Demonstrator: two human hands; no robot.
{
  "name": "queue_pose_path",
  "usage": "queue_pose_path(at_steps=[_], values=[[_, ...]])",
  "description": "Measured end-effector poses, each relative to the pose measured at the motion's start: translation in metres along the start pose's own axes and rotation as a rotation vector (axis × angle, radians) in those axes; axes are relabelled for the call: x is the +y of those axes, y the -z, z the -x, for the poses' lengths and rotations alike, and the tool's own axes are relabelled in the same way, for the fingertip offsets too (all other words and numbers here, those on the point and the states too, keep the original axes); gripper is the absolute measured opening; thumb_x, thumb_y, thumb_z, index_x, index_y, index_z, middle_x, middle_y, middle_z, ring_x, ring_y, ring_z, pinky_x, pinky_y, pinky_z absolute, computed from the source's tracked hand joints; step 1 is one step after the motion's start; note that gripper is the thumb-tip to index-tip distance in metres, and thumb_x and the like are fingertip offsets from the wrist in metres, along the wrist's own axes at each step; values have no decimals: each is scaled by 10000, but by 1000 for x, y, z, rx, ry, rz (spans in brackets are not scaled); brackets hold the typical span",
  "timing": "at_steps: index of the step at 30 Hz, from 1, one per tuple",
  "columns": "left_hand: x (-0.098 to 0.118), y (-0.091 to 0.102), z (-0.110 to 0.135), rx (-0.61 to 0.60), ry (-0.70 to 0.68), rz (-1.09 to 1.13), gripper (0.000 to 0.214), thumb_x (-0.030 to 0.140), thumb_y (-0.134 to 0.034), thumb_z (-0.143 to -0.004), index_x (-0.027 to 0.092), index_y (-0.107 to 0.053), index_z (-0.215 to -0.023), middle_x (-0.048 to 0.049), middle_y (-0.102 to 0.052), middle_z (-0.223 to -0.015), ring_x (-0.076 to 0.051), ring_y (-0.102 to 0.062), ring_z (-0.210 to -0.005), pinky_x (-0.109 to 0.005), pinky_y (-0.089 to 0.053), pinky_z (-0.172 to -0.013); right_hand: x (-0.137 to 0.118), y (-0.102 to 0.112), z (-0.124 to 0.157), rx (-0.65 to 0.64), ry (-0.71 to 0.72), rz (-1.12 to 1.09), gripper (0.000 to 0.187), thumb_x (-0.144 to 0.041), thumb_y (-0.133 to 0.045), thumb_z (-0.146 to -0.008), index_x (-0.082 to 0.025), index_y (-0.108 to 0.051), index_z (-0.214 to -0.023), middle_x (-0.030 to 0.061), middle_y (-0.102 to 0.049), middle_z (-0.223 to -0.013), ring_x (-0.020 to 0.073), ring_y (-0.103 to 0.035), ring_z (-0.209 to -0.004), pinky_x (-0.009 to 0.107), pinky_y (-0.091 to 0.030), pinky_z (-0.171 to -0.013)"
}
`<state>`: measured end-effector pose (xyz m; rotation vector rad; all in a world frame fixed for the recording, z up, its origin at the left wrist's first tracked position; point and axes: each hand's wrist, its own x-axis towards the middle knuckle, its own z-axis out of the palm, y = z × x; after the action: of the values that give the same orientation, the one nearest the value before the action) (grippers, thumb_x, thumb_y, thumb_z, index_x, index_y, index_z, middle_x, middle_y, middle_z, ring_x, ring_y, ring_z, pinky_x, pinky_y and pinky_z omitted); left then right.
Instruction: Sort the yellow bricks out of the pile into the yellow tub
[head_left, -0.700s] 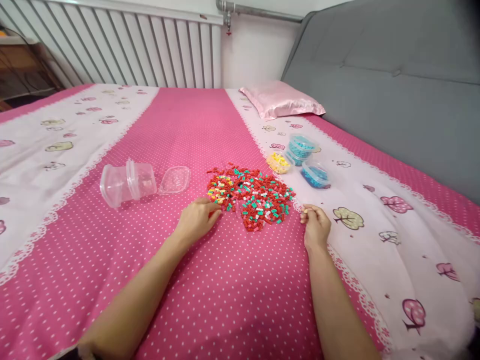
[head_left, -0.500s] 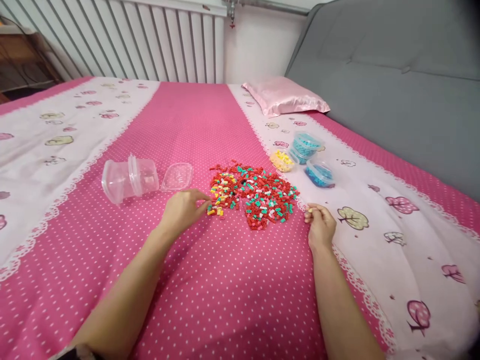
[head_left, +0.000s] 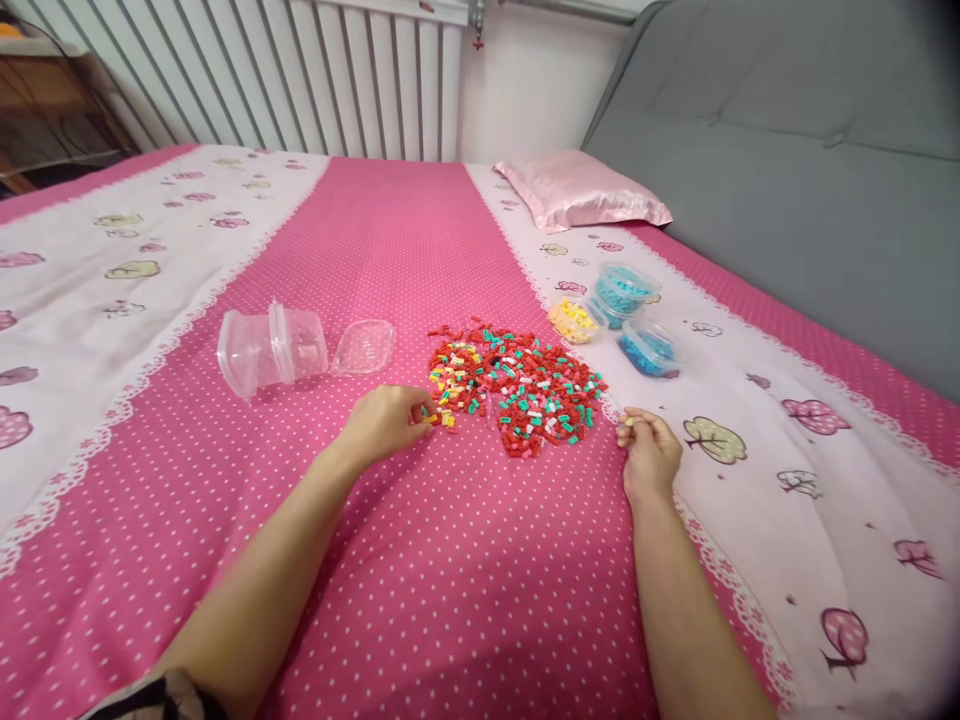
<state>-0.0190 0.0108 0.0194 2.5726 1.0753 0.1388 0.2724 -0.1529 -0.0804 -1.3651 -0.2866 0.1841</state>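
A heap of small red, teal, yellow and white bricks (head_left: pixel 525 385) lies on the pink dotted bedspread (head_left: pixel 420 260). My left hand (head_left: pixel 382 425) rests at the heap's left edge, fingers pinched on a small piece there. My right hand (head_left: pixel 649 450) lies just right of the heap, fingers curled, a small yellow piece pinched at its fingertips. Beyond the heap stand three small tubs: one of yellow bricks (head_left: pixel 574 320), one of teal bricks (head_left: pixel 621 290), one of blue bricks (head_left: pixel 649 350).
A clear plastic jar (head_left: pixel 270 348) lies on its side left of the heap, its clear lid (head_left: pixel 364 347) beside it. A pink pillow (head_left: pixel 581 190) sits at the bed's head. A grey padded headboard (head_left: pixel 787 150) is on the right, a white radiator (head_left: pixel 300 70) behind.
My left hand drew back to the heap's left edge and closed its fingers on a piece. My right hand stayed curled in place. The view shifted slightly.
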Motion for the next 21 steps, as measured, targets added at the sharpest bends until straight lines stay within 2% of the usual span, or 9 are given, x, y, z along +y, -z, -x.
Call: queue_pose_path(at_steps=[5,11,15,18,21], values=[[-1,-12,-4,-2,29,-69,238,269,-530,-733,223,-694,-900,-31,-677,-743,-173,-581,-666,-251,-329,-565,1,0,-1,-3,2,1,197,-244,-571,-623,-135,-642,-771,-31,-577,-617,56,-481,-474,179,-375,-433],[-9,-9,-7,29,28,78,150,252,-551,-701,175,-668,-757,-25,-645,-674,-144,-549,-612,-245,-349,-560,1,0,0,-6,5,3,194,-254,-569,-628,-139,-637,-769,-24,-582,-634,58,-483,-480,180,-369,-427],[-13,-2,-7,47,60,394,122,278,-618,-650,158,-612,-672,2,-602,-594,-116,-523,-563,-228,-375,-538,1,0,1,-4,6,15,191,-252,-566,-628,-144,-640,-767,-20,-589,-637,61,-484,-481,182,-376,-425],[-13,6,-5,60,132,774,190,291,-686,-614,148,-589,-694,9,-596,-602,-101,-530,-560,-226,-415,-547,1,0,0,4,2,8,188,-245,-570,-618,-144,-642,-759,-21,-591,-625,59,-482,-476,178,-377,-422],[-13,14,-3,55,251,1211,183,219,-700,-609,155,-574,-724,-3,-631,-685,-96,-585,-638,-218,-475,-618,1,0,0,8,-5,-6,187,-243,-579,-610,-142,-642,-755,-24,-590,-616,56,-482,-473,175,-379,-424]])
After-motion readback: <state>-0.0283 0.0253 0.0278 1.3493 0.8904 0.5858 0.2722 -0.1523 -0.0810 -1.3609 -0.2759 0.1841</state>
